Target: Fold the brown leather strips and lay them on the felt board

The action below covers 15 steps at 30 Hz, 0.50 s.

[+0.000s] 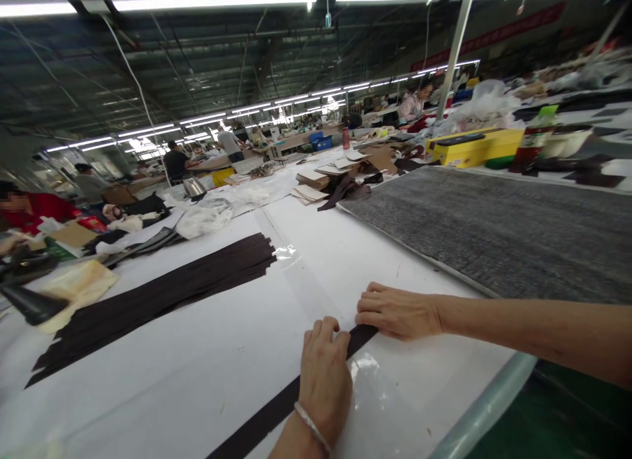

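Observation:
A long, narrow dark brown strip (269, 416) of leather or fabric lies slantwise on the white tabletop (197, 353). My left hand (326, 363), with a bracelet at the wrist, is closed with curled fingers over the strip. Farther along, my right hand (395, 311) grips the strip's far end, its fingertips partly hidden. To the left, a bundle of similar dark strips (162, 294) lies side by side on the same surface.
A dark grey textured sheet or board (503, 228) covers the right side. Behind it stand a yellow box (476, 147) and a bottle of dark liquid (532, 143). Cut pieces (340, 176) lie at the far middle, clear plastic (210, 215) at left. Other people work in the distance.

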### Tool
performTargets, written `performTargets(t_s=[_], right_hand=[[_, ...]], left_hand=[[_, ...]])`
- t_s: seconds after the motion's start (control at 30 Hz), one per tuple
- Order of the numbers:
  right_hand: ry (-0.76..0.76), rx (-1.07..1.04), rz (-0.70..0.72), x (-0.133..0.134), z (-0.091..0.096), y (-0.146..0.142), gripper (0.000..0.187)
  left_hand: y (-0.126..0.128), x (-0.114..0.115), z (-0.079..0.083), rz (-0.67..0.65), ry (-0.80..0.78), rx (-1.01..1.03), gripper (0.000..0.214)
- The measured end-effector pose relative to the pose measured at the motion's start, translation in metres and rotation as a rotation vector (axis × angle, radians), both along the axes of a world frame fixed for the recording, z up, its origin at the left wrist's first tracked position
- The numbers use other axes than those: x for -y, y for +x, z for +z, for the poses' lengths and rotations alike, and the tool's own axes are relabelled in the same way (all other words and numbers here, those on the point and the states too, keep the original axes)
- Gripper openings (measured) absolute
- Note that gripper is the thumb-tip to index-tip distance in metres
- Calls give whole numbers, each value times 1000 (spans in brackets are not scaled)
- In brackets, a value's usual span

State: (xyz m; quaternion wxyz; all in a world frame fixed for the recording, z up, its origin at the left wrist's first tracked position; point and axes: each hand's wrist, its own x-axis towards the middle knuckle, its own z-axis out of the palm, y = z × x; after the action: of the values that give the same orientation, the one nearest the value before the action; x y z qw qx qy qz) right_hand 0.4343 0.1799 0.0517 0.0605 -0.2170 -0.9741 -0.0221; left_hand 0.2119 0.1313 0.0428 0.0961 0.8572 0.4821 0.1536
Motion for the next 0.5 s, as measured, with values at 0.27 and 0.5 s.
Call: performTargets(t_s=[0.27,0.5], right_hand=[[6,9,2,-5,-2,6,19],[55,37,35,-3,-4,15,20]], left_hand=[[17,-5,-17,-48,-45,78,41],[18,1,-18,-89,104,-92,37]])
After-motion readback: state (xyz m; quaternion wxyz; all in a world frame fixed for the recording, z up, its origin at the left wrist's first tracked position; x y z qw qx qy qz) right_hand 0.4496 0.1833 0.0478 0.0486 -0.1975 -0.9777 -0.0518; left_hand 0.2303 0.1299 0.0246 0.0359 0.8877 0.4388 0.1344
